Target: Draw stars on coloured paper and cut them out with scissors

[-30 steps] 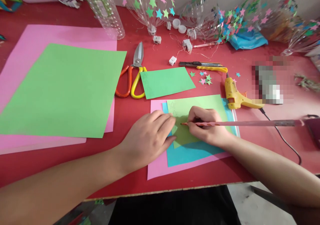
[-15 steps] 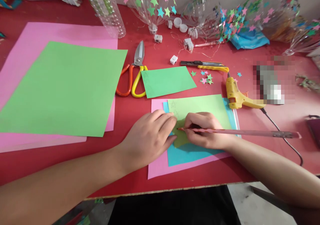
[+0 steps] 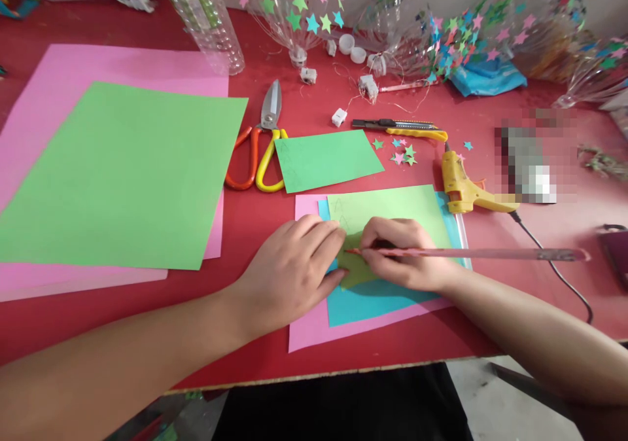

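My right hand [image 3: 405, 254] is closed round a long pink pencil [image 3: 490, 254], its tip at the left part of a light green paper [image 3: 392, 204]. Faint pencil-drawn stars run down that paper's left edge. My left hand [image 3: 299, 267] lies flat on the sheet's left edge, fingers stretched out and holding nothing. Beneath the light green paper are a blue sheet [image 3: 373, 307] and a pink sheet [image 3: 309, 326]. A darker green strip of paper [image 3: 328, 159], also with faint marks at its left end, lies just beyond.
Scissors [image 3: 269, 133], a yellow utility knife [image 3: 417, 130], small cut-out paper stars [image 3: 400, 158] and a yellow glue gun [image 3: 456, 182] with a trailing cord lie around the papers. A large green sheet [image 3: 122, 179] is at left. Star-covered clear plastic shapes [image 3: 294, 9] stand along the back.
The view has shifted very slightly. My right hand and the pencil have moved up a little, while my left hand stays on the paper.
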`<state>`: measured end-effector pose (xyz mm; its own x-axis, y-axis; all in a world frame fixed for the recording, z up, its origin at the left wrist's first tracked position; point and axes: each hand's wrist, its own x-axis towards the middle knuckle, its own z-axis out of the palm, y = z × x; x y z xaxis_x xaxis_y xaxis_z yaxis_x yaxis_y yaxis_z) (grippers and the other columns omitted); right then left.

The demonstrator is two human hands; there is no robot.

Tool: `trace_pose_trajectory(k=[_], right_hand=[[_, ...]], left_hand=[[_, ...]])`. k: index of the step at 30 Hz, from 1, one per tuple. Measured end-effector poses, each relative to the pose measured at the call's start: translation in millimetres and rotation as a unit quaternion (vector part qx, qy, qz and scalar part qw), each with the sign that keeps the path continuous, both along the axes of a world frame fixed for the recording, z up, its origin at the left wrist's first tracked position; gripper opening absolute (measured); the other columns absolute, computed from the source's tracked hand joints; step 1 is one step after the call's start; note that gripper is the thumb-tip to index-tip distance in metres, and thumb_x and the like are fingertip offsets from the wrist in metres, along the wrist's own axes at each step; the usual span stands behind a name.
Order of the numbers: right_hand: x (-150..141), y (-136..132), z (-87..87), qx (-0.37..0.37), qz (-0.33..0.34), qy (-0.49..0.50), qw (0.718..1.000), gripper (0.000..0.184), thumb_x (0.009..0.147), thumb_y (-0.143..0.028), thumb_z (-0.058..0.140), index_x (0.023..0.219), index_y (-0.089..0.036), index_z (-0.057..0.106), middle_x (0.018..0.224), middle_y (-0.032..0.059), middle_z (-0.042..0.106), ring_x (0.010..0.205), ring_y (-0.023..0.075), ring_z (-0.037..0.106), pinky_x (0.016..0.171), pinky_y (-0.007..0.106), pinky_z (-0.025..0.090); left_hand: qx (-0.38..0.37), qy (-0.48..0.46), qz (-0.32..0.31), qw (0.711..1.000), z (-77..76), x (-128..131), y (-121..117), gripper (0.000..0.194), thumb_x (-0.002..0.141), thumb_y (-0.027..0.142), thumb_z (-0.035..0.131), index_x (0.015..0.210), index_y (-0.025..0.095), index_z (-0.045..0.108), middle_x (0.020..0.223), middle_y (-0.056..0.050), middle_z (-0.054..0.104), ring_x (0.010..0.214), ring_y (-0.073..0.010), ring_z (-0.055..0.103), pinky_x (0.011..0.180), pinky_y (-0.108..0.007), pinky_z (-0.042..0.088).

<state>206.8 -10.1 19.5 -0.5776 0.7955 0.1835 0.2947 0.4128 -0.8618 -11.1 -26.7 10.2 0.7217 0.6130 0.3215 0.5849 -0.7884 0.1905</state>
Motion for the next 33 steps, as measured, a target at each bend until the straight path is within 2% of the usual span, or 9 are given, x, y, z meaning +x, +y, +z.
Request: trace_pose_trajectory(k=[4, 6, 8, 12, 18, 27, 33], right_hand=[[4, 2, 0.4, -0.086, -0.121, 0.089, 0.985, 0.017, 0.096, -0.021, 0.048, 0.079, -0.02, 0.052, 0.061, -0.0031, 0.057, 0.049, 0.0082, 0.049, 0.046, 0.02, 0.038], [5, 2, 1.7, -0.103, -0.143, 0.106, 0.979, 0.013, 0.095, -0.02, 0.049, 0.082, -0.02, 0.051, 0.06, -0.0045, 0.056, 0.049, 0.0085, 0.049, 0.046, 0.02, 0.038], [5, 2, 4.1, -0.099, -0.122, 0.068, 0.985, 0.008, 0.088, -0.013, 0.054, 0.084, -0.02, 0.052, 0.062, -0.0048, 0.056, 0.052, 0.0084, 0.049, 0.047, 0.02, 0.038], [3, 0, 6.4, -0.08, -0.043, -0.021, 0.996, 0.013, 0.076, -0.005, 0.056, 0.078, -0.018, 0.056, 0.065, -0.0048, 0.055, 0.053, 0.0067, 0.046, 0.049, 0.019, 0.036], [2, 0, 0.9, -0.067, -0.01, -0.046, 0.997, 0.013, 0.076, -0.006, 0.053, 0.071, -0.018, 0.051, 0.059, -0.0053, 0.053, 0.051, 0.0063, 0.046, 0.049, 0.018, 0.035], [2, 2, 1.8, -0.062, 0.034, -0.038, 0.997, 0.014, 0.076, -0.006, 0.055, 0.071, -0.018, 0.051, 0.061, -0.0055, 0.053, 0.051, 0.0055, 0.045, 0.049, 0.017, 0.034], [1, 1, -1.1, -0.053, 0.002, -0.058, 0.997, 0.014, 0.077, -0.006, 0.053, 0.072, -0.019, 0.05, 0.061, -0.0054, 0.053, 0.053, 0.0061, 0.046, 0.051, 0.018, 0.035]], left_hand=[[0.007, 0.012, 0.018, 1.0, -2.3, 1, 1, 0.04, 0.094, 0.031, 0.058, 0.12, 0.001, 0.059, 0.116, -0.02, 0.064, 0.107, -0.0358, 0.059, 0.087, -0.049, 0.053], [0.011, 0.018, 0.033, 0.999, -3.6, 1, 4, 0.04, 0.096, 0.03, 0.054, 0.123, 0.0, 0.058, 0.121, -0.021, 0.063, 0.114, -0.0369, 0.056, 0.094, -0.051, 0.05], [0.007, 0.021, 0.045, 0.999, -4.6, 0, 7, 0.042, 0.097, 0.031, 0.052, 0.125, 0.0, 0.058, 0.124, -0.022, 0.062, 0.118, -0.0375, 0.055, 0.098, -0.052, 0.048], [-0.034, 0.002, 0.051, 0.998, -5.0, -2, 10, 0.044, 0.096, 0.033, 0.052, 0.126, 0.001, 0.057, 0.127, -0.022, 0.06, 0.12, -0.0372, 0.054, 0.101, -0.052, 0.047], [-0.09, -0.031, 0.068, 0.993, -2.8, -2, 10, 0.045, 0.087, 0.027, 0.057, 0.126, 0.004, 0.057, 0.129, -0.02, 0.058, 0.123, -0.0355, 0.052, 0.104, -0.052, 0.046], [-0.093, -0.034, 0.066, 0.993, -2.6, -2, 10, 0.045, 0.087, 0.027, 0.057, 0.126, 0.004, 0.057, 0.128, -0.021, 0.058, 0.123, -0.0361, 0.052, 0.104, -0.053, 0.045], [-0.091, -0.031, 0.07, 0.993, -2.7, -2, 9, 0.044, 0.088, 0.027, 0.055, 0.126, 0.006, 0.056, 0.128, -0.019, 0.058, 0.124, -0.0351, 0.052, 0.105, -0.052, 0.045]])
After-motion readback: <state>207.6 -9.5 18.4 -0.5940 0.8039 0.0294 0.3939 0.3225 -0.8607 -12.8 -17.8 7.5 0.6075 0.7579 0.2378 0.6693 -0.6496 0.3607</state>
